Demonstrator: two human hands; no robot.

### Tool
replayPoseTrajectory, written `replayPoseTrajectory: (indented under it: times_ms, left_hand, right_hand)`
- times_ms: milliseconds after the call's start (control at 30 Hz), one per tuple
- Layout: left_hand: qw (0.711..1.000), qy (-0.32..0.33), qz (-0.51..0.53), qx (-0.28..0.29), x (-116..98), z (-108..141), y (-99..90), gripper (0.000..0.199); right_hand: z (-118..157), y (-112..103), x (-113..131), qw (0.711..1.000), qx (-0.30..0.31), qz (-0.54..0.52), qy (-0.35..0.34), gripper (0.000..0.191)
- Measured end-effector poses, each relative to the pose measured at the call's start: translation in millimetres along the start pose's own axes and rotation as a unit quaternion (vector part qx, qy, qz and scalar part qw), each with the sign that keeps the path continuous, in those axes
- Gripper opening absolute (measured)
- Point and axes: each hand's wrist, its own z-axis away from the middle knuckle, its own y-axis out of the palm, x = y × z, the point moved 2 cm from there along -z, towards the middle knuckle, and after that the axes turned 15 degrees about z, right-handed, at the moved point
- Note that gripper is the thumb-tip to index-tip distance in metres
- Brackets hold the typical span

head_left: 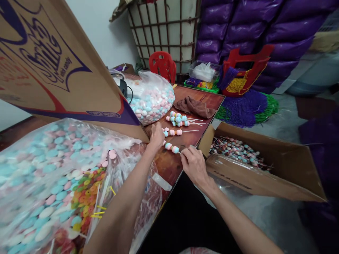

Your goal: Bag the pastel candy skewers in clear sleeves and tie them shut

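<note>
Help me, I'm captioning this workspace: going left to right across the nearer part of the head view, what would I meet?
Gummy rings → left hand → candy stick → right hand → open cardboard box.

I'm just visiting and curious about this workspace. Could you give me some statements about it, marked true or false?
1. The right hand grips the stick of a candy skewer. True.
2. The brown cloth hangs over a chair. False: the cloth lies on the table.
3. Many candy sticks lie in the cardboard box on the right. True.
4. The ring-shaped sweets are all blue. False: they show green, yellow, orange and red.
</note>
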Motion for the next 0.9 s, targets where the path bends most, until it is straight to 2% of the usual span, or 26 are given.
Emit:
replayPoseTrajectory:
  times_ms: [200, 333, 467, 733, 900]
  left_hand:
    - [0.999, 0.043, -0.018, 0.020, 7, 55, -17.9, 0.022]
    - [0.998, 0.039, 0.043, 0.020, 24, 80, -20.2, 0.022]
    - [0.993, 0.041, 0.108, 0.029, 32, 86, -19.4, 0.020]
    - [0.988, 0.034, 0.148, 0.037, 35, 92, -20.3, 0.025]
    - [0.983, 0.034, 0.174, 0.041, 36, 95, -18.5, 0.018]
  right_hand:
    - [25, -8, -13, 0.987, 0.018, -0.147, 0.063, 0.022]
    - [37, -13, -13, 0.973, 0.014, -0.214, 0.081, 0.022]
    - [38, -13, -7, 0.973, 0.021, -0.220, 0.066, 0.022]
    - [37, -9, -3, 0.977, 0.036, -0.199, 0.074, 0.022]
    - [36, -8, 0, 0.978, 0.055, -0.187, 0.079, 0.023]
